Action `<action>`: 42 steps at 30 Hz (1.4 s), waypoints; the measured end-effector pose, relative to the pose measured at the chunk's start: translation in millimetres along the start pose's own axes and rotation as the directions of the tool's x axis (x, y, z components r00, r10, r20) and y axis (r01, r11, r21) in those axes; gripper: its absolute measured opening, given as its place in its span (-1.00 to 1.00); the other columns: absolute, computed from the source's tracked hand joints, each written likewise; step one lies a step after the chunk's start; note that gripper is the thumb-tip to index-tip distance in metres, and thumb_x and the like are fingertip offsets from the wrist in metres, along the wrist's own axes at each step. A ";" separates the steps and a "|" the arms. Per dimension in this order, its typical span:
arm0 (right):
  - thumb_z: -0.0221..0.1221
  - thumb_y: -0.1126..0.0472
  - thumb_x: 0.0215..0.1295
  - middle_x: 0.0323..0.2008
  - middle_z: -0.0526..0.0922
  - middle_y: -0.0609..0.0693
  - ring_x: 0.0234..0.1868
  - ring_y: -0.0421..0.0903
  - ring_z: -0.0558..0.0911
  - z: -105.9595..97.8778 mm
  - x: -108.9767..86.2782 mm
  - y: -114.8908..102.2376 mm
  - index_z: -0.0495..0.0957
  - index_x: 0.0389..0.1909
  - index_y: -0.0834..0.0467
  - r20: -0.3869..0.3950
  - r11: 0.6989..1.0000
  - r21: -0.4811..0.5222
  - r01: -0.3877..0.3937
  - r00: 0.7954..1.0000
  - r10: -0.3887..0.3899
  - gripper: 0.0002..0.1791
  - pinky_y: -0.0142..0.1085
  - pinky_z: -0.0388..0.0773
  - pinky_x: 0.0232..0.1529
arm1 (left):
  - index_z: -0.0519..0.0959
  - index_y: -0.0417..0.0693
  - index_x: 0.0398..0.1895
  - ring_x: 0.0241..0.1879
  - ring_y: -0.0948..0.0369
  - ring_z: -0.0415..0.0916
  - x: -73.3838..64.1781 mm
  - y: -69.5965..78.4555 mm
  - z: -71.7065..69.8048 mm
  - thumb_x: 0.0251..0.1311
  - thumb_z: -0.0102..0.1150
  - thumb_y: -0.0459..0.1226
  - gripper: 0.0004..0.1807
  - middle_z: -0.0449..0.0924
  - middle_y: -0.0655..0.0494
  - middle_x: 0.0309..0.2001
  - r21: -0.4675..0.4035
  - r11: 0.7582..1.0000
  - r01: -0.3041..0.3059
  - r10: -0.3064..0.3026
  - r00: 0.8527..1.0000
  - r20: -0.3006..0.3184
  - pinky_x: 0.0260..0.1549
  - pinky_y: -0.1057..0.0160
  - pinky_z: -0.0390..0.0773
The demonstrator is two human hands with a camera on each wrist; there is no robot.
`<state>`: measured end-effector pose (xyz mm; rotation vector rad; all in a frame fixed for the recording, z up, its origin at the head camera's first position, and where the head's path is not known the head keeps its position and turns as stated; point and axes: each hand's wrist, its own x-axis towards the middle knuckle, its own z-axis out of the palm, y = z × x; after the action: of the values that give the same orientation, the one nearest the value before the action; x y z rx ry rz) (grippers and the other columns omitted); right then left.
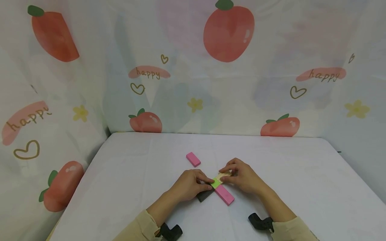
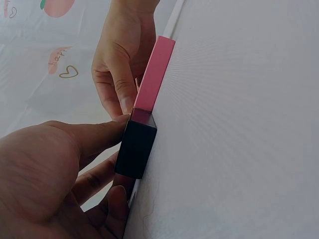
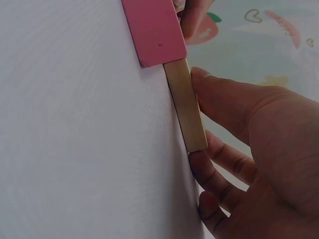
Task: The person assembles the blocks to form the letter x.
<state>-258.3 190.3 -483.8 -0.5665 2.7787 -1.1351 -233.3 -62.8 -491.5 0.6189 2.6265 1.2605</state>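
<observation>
Four small blocks meet at their ends on the table: a black block (image 1: pixel 205 195), a lime-green block (image 1: pixel 215 183), a pink block (image 1: pixel 224 194) and a pale wooden block (image 1: pixel 224 174). My left hand (image 1: pixel 190 184) holds the black block, its index fingertip at the green one's edge. In the left wrist view the thumb lies along the black block (image 2: pixel 135 149), with fingers curled at its far end. My right hand (image 1: pixel 245 175) pinches the wooden block between thumb and fingers; the right wrist view shows this wooden block (image 3: pixel 185 104) beside the pink one (image 3: pixel 155 32).
Another pink block (image 1: pixel 193 159) lies apart, farther back on the white-covered table (image 1: pixel 144 160). Behind and to the left hangs a printed curtain (image 1: pixel 181 90) with fruit and hearts. Black wrist devices (image 1: pixel 260 222) sit at both sleeve cuffs.
</observation>
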 end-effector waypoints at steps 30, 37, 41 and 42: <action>0.50 0.07 0.19 -0.07 0.57 -0.06 -0.21 -0.12 0.49 -0.9 1.2 -0.4 0.79 -0.06 0.00 0.010 0.999 -0.029 0.041 0.999 -0.041 -0.70 -0.37 0.43 -0.25 | 0.84 0.26 -0.13 -0.36 0.42 0.44 -0.9 1.4 -0.5 0.19 0.50 -0.13 -0.81 0.71 0.42 -0.25 -0.011 1.000 0.020 -0.020 1.000 -0.007 -0.37 0.39 0.46; 0.49 0.02 0.19 -0.07 0.57 -0.06 -0.21 -0.12 0.50 -1.0 2.3 0.1 0.79 -0.06 -0.03 0.002 0.997 -0.044 0.065 0.998 -0.065 -0.69 -0.36 0.43 -0.24 | 0.84 0.25 -0.12 -0.36 0.42 0.45 -0.4 0.1 -1.6 0.19 0.50 -0.13 -0.82 0.71 0.40 -0.25 -0.019 1.000 0.008 -0.008 1.000 -0.008 -0.37 0.39 0.46; 0.48 0.00 0.20 -0.06 0.57 -0.06 -0.21 -0.13 0.50 -2.1 1.1 0.3 0.79 -0.05 -0.04 -0.002 0.998 -0.040 0.057 0.998 -0.057 -0.69 -0.36 0.43 -0.25 | 0.84 0.25 -0.12 -0.35 0.43 0.46 0.0 -1.4 -0.6 0.19 0.50 -0.14 -0.81 0.72 0.40 -0.24 -0.030 1.000 -0.007 0.007 1.000 -0.001 -0.37 0.40 0.47; 0.48 0.00 0.20 -0.06 0.57 -0.06 -0.21 -0.13 0.50 -2.5 0.9 0.2 0.79 -0.05 -0.03 -0.004 0.998 -0.042 0.054 0.999 -0.054 -0.69 -0.36 0.43 -0.25 | 0.84 0.25 -0.12 -0.35 0.44 0.46 0.1 -1.7 -0.3 0.19 0.50 -0.14 -0.81 0.72 0.40 -0.24 -0.032 0.999 -0.010 0.010 1.000 0.000 -0.37 0.40 0.47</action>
<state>-259.7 191.8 -482.1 -0.6479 2.8138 -1.0926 -233.9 -63.9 -492.7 0.6272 2.6009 1.3032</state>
